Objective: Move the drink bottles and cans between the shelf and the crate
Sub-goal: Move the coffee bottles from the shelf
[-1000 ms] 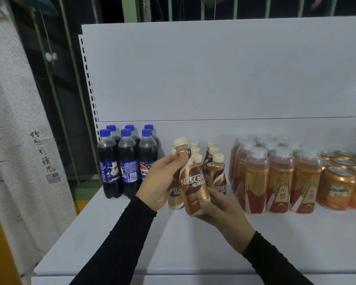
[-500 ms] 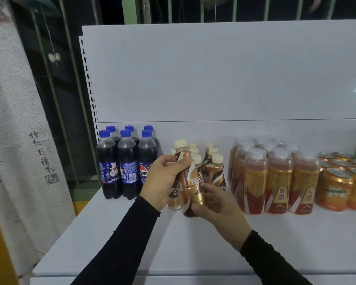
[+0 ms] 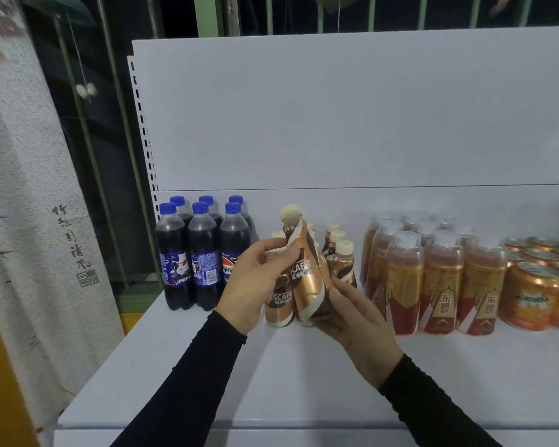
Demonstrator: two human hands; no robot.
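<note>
A gold-and-brown Nescafe bottle with a cream cap stands tilted at the front of the group of Nescafe bottles on the white shelf. My left hand grips its upper body and my right hand holds its base from the right. Another Nescafe bottle stands right beside it, partly hidden by my left hand. No crate is in view.
Several dark Pepsi bottles with blue caps stand at the shelf's left. Amber drink bottles with red-gold labels and orange Mirinda cans fill the right side. A patterned white cloth hangs at the left.
The held bottle has turned in my hands and dropped closer to the shelf beside the other Nescafe bottles. Both hands keep their hold.
</note>
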